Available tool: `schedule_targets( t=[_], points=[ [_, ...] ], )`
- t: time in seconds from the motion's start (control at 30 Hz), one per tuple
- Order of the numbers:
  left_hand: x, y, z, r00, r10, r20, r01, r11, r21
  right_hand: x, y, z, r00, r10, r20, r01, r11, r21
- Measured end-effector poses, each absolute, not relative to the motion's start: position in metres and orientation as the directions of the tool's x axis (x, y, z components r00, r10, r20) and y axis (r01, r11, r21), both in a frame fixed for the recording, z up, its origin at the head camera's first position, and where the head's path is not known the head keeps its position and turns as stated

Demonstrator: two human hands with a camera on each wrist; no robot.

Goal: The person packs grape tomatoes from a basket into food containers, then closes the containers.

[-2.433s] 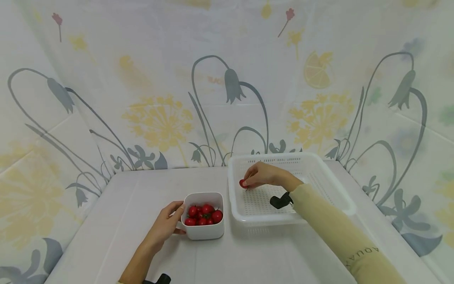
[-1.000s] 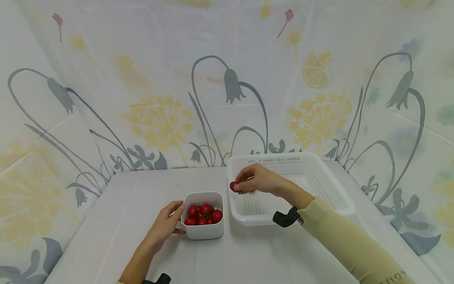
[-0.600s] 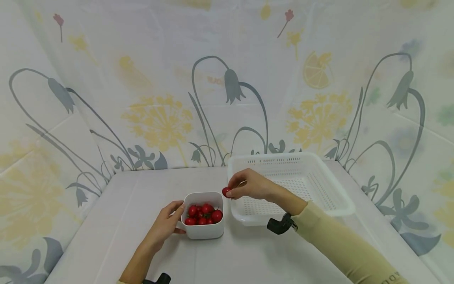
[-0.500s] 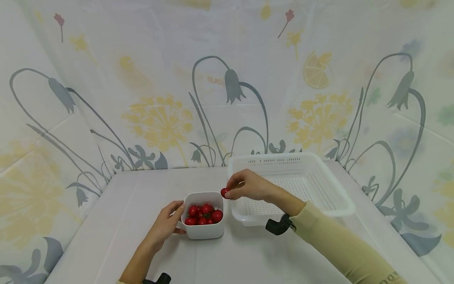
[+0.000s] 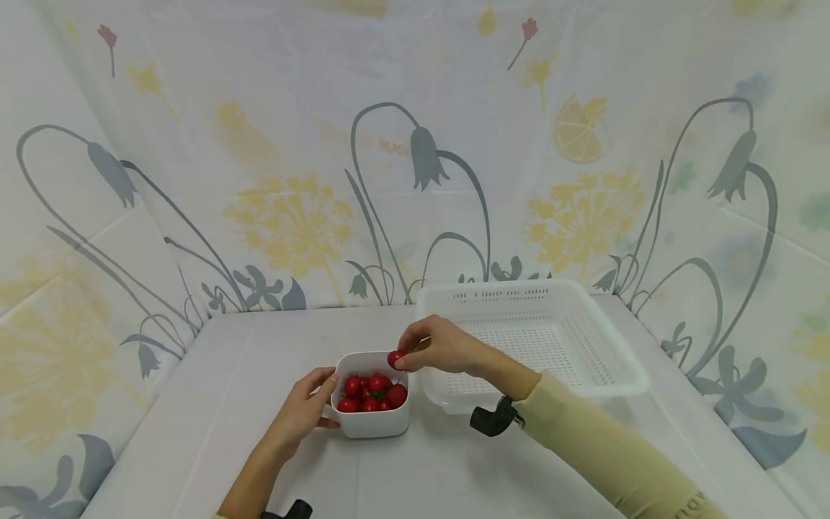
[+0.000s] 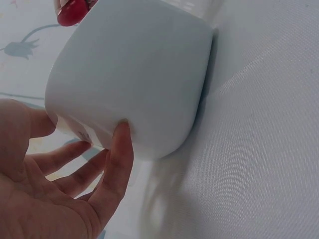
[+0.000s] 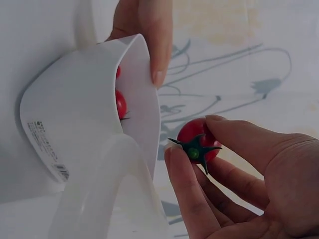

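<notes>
A white square container (image 5: 376,427) stands on the table, holding several red cherry tomatoes (image 5: 379,382). My left hand (image 5: 300,411) grips its left side, thumb at the rim and fingertips (image 6: 122,130) against the outer wall. Between thumb and fingers, my right hand (image 5: 447,347) pinches one cherry tomato (image 5: 395,360) at the container's back right corner. In the right wrist view that tomato (image 7: 192,137) shows its green calyx, with the container's opening (image 7: 142,94) beside it. The left wrist view shows the held tomato (image 6: 72,12) past the rim.
A white perforated basket (image 5: 632,375) stands just right of the container, under and behind my right forearm. A white cloth covers the table (image 5: 259,339). Behind it hangs a flower-printed curtain (image 5: 292,144).
My right hand has lifted the cherry tomato out of the basket and carried it left over the basket's edge to the container. My left hand has stayed at the container.
</notes>
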State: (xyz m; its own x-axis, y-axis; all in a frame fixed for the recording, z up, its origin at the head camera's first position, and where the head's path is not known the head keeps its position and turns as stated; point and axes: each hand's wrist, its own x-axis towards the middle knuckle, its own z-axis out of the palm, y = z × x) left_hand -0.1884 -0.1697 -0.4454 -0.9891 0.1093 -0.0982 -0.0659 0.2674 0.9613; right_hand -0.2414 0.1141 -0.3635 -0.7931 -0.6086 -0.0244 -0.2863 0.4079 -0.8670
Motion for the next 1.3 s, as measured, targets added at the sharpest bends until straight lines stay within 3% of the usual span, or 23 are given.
schedule_targets(
  t=[1.03, 1.3],
  points=[
    [-0.188, -0.168, -0.443, -0.99, 0.112, -0.088, -0.057, 0.254, 0.966, -0.233, 0.062, -0.39, -0.759, -0.647, 0.064, -0.485, 0.498, -0.719],
    [-0.187, -0.168, -0.443, -0.99, 0.11, -0.09, -0.059, 0.253, 0.966, -0.23, 0.053, -0.394, -0.761, -0.647, 0.055, -0.485, 0.511, -0.71]
  ],
)
